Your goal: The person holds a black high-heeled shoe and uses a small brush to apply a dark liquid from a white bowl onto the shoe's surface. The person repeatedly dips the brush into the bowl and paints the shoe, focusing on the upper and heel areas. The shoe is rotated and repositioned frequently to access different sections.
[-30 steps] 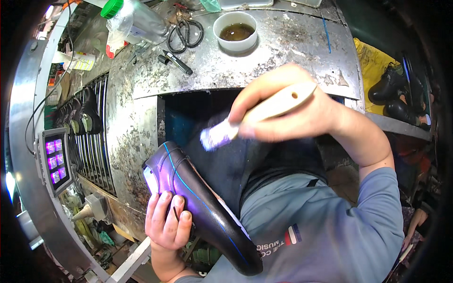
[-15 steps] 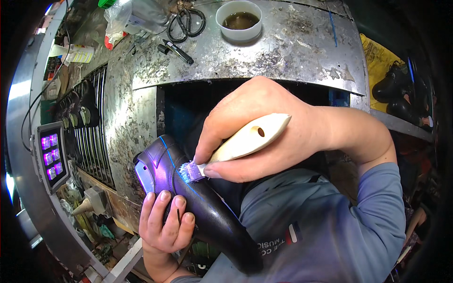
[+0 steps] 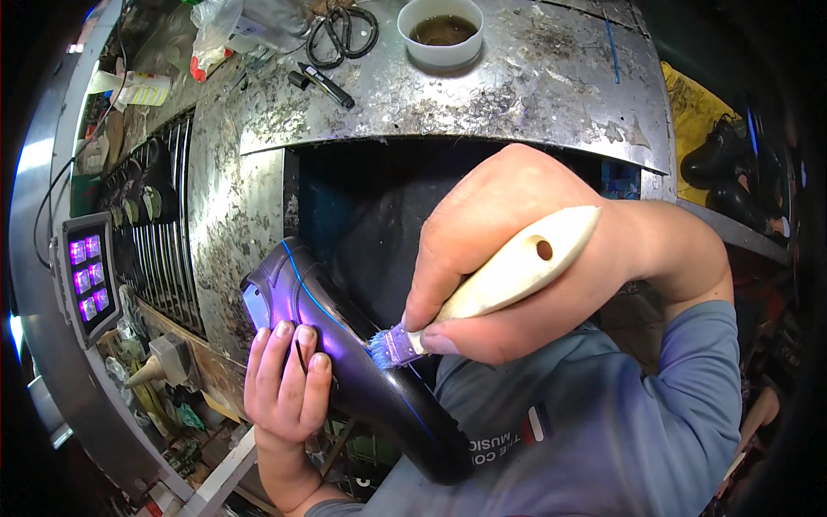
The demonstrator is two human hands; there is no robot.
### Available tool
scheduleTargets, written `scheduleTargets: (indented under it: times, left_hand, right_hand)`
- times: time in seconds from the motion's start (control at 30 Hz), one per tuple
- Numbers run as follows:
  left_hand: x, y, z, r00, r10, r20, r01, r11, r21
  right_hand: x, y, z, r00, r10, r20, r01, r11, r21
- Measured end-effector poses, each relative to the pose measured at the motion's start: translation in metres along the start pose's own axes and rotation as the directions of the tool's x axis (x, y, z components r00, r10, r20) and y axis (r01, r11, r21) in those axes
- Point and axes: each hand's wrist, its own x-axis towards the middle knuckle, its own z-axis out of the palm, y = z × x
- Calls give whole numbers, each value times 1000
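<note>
My left hand point(image 3: 284, 383) holds a black shoe point(image 3: 392, 405) by its side, fingers wrapped over the upper near the heel. The shoe lies slanted, heel up to the left and toe down against my shirt. A bright blue line runs along its upper, and purple light shines on the heel part. A thin dark strip shows at my left fingers. My right hand point(image 3: 508, 202) pinches a flat brush point(image 3: 521, 271) with a pale handle that has a hole. The brush's blue-lit bristles touch the shoe's upper around its middle, by the blue line.
On the worn metal bench stand a white bowl point(image 3: 444, 57) of brownish liquid, black-handled scissors point(image 3: 343, 39) and a black marker point(image 3: 329, 89). A lamp point(image 3: 90, 277) glowing purple is at the left. Black shoes point(image 3: 724, 164) lie on yellow material at the right.
My right hand has moved the brush right and down along the shoe, from near the heel toward the middle. The shoe and my left hand have shifted slightly left.
</note>
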Motion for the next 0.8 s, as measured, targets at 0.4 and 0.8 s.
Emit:
scheduleTargets:
  times: [0.4, 0.8]
  left_hand:
    - [-9, -10, 8, 990, -122, 73, 122, 992, 16]
    - [-10, -9, 14, 957, -272, 99, 279, 958, -65]
  right_hand:
    - [-1, -11, -2, 993, -117, 26, 119, 986, -113]
    - [1, -27, -4, 991, -132, 12, 132, 977, -166]
